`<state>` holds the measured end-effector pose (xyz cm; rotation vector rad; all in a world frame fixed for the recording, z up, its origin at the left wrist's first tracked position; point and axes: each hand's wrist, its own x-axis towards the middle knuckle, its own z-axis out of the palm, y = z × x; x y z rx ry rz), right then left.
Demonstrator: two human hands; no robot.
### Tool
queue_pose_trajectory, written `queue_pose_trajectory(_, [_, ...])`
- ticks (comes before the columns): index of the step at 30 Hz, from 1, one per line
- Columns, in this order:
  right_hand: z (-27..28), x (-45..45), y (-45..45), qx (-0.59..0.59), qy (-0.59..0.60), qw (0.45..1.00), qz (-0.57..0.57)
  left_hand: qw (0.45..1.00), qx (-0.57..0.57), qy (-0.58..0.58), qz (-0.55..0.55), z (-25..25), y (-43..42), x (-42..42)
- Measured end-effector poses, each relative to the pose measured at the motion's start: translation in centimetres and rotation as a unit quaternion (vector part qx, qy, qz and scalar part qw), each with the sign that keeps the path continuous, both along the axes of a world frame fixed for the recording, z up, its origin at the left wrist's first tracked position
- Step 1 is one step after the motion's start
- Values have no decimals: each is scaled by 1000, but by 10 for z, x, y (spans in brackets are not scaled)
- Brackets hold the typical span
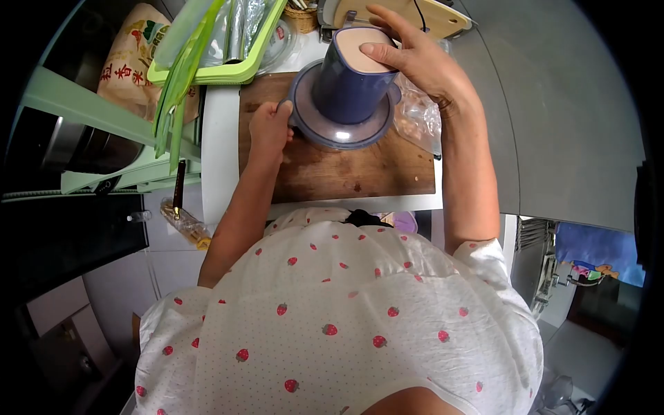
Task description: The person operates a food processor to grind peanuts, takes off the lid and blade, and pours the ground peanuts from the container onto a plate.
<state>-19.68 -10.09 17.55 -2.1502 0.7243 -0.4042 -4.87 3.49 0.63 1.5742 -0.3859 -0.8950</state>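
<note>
A blue-purple food chopper (349,93) stands on a brown wooden cutting board (346,176). It has a tall top unit with a beige top face, above a round see-through lid with a blue rim. Whatever is inside the bowl is hidden. My left hand (270,128) is closed around the handle at the chopper's left side. My right hand (422,62) rests at the upper right of the top unit, its thumb on the beige face and its other fingers stretched out and spread near the far edge.
Right of the chopper lies a clear plastic bag (420,124). Green onion leaves (181,97) hang over a green basket (245,69) at the left, beside a printed sack (128,59). A beige board (436,19) and a wicker basket (302,19) are at the back.
</note>
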Motion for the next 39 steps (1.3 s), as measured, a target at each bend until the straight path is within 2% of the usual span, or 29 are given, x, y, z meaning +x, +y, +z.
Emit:
queue_pose_trajectory(7, [-1,-3,2,54,-39,997,-24,1000,-3,-4,-7,-3,-1,1])
queue_pose_trajectory(15, [1,1,-4,16,-7,999,43,1000,-3,8,-3,-6,-2,2])
queue_pose_trajectory(22, [-2,0,0,16,-12,1000,9,1000,9,-5,-6,0,0,1])
queue_pose_trajectory(28, [0,1,2,68,-88,994,-6,1000,-2,0,1,-3,0,1])
queue_pose_trajectory(36, [5,2,-3,-3,24,999,22,1000,-18,2,-7,-7,-3,4])
queue_pose_trajectory(39, [0,1,-5,-9,-4,999,53,1000,-9,3,0,-5,-2,3])
